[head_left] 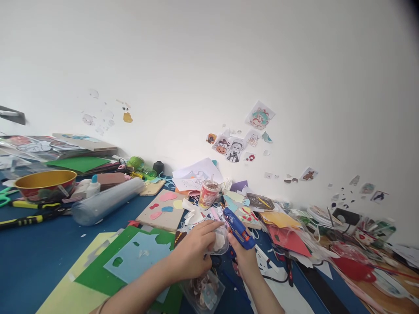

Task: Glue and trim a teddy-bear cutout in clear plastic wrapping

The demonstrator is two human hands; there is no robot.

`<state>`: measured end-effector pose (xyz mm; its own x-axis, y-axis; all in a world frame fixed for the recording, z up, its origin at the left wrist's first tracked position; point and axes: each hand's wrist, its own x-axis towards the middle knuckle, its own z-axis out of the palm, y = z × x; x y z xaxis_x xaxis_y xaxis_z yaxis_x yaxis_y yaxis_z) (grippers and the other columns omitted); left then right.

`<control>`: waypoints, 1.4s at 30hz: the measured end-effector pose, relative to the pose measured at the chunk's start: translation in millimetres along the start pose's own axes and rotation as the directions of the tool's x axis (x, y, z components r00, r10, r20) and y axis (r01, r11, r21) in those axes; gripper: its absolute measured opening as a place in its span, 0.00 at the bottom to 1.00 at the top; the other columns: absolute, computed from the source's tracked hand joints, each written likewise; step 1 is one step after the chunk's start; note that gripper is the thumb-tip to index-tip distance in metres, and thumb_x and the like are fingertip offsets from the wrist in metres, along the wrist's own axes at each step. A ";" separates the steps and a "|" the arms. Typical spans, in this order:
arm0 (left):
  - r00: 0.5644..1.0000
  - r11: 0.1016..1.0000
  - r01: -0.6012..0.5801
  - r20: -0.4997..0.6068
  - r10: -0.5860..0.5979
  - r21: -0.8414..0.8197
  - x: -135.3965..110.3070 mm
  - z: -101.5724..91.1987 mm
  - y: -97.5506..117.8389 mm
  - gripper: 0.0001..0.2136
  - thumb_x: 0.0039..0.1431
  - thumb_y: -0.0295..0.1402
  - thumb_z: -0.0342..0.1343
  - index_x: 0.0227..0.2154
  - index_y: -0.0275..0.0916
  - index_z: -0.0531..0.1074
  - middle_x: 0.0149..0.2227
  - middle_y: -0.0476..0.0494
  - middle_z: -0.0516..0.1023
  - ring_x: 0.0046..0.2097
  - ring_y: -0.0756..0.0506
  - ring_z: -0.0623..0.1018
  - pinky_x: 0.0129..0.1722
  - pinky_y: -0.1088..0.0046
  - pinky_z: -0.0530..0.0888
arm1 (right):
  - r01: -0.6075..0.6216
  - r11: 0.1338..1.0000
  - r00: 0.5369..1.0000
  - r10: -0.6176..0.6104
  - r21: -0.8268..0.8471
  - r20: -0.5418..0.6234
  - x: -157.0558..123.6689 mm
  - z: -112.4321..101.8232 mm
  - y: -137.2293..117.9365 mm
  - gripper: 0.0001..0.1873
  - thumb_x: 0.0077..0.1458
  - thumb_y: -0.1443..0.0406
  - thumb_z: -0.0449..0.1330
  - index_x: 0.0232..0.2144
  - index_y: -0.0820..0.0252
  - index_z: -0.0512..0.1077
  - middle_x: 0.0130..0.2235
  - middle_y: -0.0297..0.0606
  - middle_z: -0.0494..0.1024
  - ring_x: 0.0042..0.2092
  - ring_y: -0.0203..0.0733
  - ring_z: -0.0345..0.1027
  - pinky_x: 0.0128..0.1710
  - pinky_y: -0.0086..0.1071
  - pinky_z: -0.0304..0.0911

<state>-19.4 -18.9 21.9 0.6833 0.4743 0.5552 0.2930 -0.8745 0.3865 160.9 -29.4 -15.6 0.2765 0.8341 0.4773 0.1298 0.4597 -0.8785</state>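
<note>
My right hand (242, 258) is wrapped round a blue glue gun (238, 227), its nozzle pointing up and away from me. Close to its left, my left hand (195, 247) is closed on a small clear plastic container (223, 245) with something white inside. The fingers partly cover that container. Below my left hand stands a clear plastic box (211, 298) holding brown and pale blue scraps. Just beyond both hands is a red-patterned cup (208, 194) with brown contents.
Green card (94, 279) and light blue card (140, 257) lie left. Behind them is a board (173, 222) with coloured shapes. Further left are a clear plastic roll (108, 203), a gold-lined bowl (46, 179) and pliers (36, 218). Red paper (288, 240) lies right.
</note>
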 end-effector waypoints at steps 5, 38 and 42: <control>0.963 0.990 0.124 -0.234 -0.136 -0.067 4.5 -1.6 -13.4 0.10 0.39 0.18 0.47 0.24 0.40 0.61 0.59 0.39 0.59 0.61 0.38 0.55 0.57 0.57 0.54 | -0.016 0.998 0.997 0.012 -0.057 -0.081 1.2 2.0 -4.8 0.18 0.45 0.62 0.63 0.40 0.59 0.70 0.33 0.34 0.76 0.38 0.44 0.68 0.40 0.34 0.63; 0.869 0.515 0.356 0.074 -0.489 -0.779 11.6 9.6 -17.3 0.20 0.47 0.52 0.53 0.22 0.37 0.63 0.20 0.53 0.61 0.23 0.50 0.66 0.21 0.77 0.65 | 0.025 0.998 0.999 -0.024 0.064 -0.025 -7.9 11.0 -10.5 0.17 0.47 0.62 0.62 0.41 0.54 0.66 0.33 0.32 0.73 0.34 0.39 0.68 0.37 0.32 0.63; 0.868 0.525 0.389 0.111 -0.484 -0.757 10.0 12.0 -16.5 0.17 0.48 0.49 0.53 0.22 0.37 0.64 0.21 0.53 0.62 0.24 0.49 0.65 0.23 0.76 0.63 | 0.017 1.000 0.999 -0.017 0.015 -0.031 -7.8 9.4 -10.0 0.21 0.47 0.62 0.62 0.45 0.54 0.64 0.32 0.31 0.73 0.34 0.39 0.67 0.37 0.32 0.63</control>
<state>-9.4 -0.9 12.2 0.5257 0.8235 0.2135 -0.0872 -0.1975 0.9764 148.6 -37.7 -10.3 0.3038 0.8163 0.4913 0.1205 0.4786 -0.8697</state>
